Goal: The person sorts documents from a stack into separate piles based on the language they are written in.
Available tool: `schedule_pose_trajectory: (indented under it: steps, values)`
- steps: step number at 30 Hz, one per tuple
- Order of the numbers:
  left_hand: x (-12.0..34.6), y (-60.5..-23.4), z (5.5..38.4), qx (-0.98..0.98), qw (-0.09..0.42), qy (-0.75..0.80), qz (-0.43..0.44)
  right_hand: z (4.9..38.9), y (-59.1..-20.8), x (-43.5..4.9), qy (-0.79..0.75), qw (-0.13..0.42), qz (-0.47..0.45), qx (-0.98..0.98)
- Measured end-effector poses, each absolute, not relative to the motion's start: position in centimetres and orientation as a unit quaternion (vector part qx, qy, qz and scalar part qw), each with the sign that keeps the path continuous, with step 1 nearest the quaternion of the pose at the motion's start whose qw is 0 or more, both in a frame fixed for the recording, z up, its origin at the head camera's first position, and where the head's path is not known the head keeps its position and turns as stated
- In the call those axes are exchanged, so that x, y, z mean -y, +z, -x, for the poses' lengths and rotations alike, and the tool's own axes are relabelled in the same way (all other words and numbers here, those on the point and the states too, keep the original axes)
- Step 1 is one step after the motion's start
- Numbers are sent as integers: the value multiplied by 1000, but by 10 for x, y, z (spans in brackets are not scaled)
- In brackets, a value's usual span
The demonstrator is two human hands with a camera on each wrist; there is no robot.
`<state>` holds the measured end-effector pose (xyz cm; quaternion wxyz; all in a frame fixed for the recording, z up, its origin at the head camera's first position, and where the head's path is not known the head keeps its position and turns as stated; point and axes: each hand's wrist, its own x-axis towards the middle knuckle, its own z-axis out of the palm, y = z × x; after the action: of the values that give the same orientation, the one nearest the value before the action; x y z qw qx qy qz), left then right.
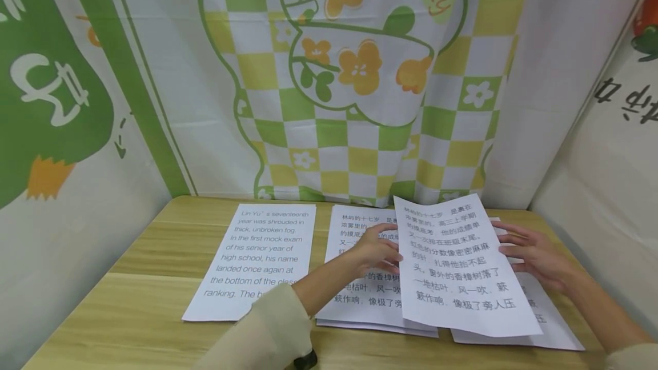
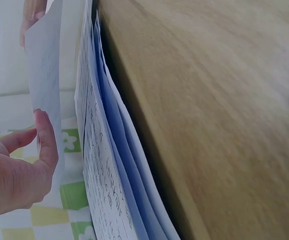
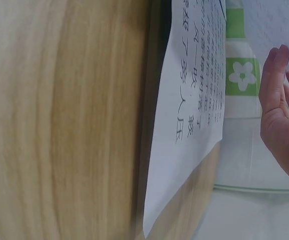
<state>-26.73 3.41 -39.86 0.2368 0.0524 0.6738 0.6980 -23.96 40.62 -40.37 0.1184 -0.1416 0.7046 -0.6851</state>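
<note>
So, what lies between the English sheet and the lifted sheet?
In the head view, a strip of table, then a Chinese stack with the left hand over it.

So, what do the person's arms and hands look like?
The left hand and right hand are bare, no gloves visible. The left sleeve is loose, pale cream; the right sleeve looks similar. A small black item shows below the left one.

Dark-printed white sheets (image 1: 460, 270), a tan wood-grained worktop (image 1: 139, 284), cream sleeve (image 1: 264, 330), green-yellow-white checked cloth (image 1: 331, 133) with orange flowers (image 1: 367, 77).
</note>
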Motion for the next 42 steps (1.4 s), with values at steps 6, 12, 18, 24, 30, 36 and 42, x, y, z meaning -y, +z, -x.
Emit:
schedule_pose_trajectory:
  steps: [6, 12, 18, 24, 30, 36, 42]
  values:
    - [-44, -399, 269, -677, 245, 691, -63, 239, -406, -417, -690, 121, 132, -701]
    - [-57, -401, 268, -676, 244, 693, -57, 240, -409, -429, -694, 134, 152, -690]
    - [-69, -400, 268, -679, 252, 688, -47, 241, -410, -440, -698, 153, 167, -680]
    - [-77, -400, 268, -673, 272, 687, -35, 242, -408, -447, -696, 156, 156, -683]
    - [-84, -402, 271, -666, 290, 686, -45, 244, -408, -450, -690, 161, 153, -689]
    - [-90, -404, 271, -664, 304, 682, -38, 244, -409, -455, -670, 149, 142, -713]
    - [-94, -403, 266, -677, 299, 672, -31, 240, -410, -459, -621, 103, 80, -773]
